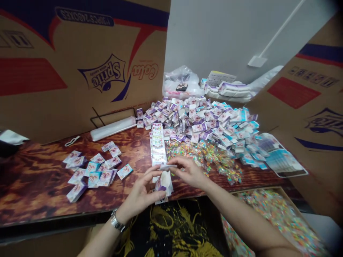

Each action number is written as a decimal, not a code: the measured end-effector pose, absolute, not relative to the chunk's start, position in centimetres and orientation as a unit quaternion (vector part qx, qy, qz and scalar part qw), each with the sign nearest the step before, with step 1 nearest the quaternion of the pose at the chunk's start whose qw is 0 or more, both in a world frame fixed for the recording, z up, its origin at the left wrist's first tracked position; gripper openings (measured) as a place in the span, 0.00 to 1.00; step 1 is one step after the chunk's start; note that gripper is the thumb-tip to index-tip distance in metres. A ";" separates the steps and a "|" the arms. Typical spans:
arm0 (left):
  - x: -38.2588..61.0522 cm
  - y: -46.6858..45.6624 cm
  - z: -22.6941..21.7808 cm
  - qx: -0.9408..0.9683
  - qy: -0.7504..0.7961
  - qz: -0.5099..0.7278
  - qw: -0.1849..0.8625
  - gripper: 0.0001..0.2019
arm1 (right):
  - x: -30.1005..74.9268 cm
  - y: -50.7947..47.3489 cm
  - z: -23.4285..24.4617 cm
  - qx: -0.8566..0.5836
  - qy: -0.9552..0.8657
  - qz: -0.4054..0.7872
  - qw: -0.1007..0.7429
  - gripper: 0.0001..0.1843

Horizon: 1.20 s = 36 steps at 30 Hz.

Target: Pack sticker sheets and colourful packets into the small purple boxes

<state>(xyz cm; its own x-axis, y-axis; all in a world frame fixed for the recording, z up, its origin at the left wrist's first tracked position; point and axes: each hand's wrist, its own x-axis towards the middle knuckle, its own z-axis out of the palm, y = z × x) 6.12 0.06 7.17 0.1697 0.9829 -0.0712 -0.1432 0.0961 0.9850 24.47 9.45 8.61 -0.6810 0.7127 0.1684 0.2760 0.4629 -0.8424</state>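
At the table's front edge my left hand (148, 187) is closed round a small white and purple carton (161, 182), its open end tilted toward the right. Just above it my right hand (189, 172) pinches a thin white strip of paper (168, 166); the strip's printing cannot be made out. A stack of long sticker sheets (158, 142) with rows of small coloured pictures lies just beyond both hands. Beside my right hand is a heap of small clear packets with multicoloured pellets (209, 157).
A big pile of small cartons (198, 117) lies at the back; several more cartons (99, 167) lie on the left. Large cardboard boxes (80, 71) wall the table's left and right. An open box of packets (278, 214) stands below right. A plastic bag roll (114, 128) lies back left.
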 end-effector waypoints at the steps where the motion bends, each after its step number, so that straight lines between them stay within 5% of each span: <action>1: 6.2 0.2 7.2 0.469 0.438 0.476 0.601 0.19 | 24.4 9.4 8.6 -0.290 -0.820 0.424 0.250 0.09; 12: 4.3 -0.4 6.0 0.414 0.515 0.479 0.577 0.22 | 32.2 10.7 0.9 -0.465 -0.868 0.164 0.061 0.10; 20: 4.7 -0.4 5.3 0.408 0.499 0.493 0.585 0.23 | 31.9 9.8 0.7 -0.437 -0.872 0.186 0.120 0.12; 27: 5.4 -0.4 5.6 0.412 0.480 0.494 0.597 0.23 | 27.1 9.6 8.0 -0.361 -0.782 0.450 0.237 0.10; 36: 5.3 -1.1 5.8 0.430 0.452 0.490 0.609 0.22 | 23.2 9.0 9.1 -0.296 -0.853 0.369 0.222 0.03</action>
<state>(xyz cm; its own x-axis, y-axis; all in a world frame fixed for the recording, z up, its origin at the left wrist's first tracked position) 5.27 -1.10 5.85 0.1128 0.9852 -0.1291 -0.2080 0.1505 0.9665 23.18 9.02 9.07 -0.7261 0.6689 0.1590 0.3419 0.5520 -0.7605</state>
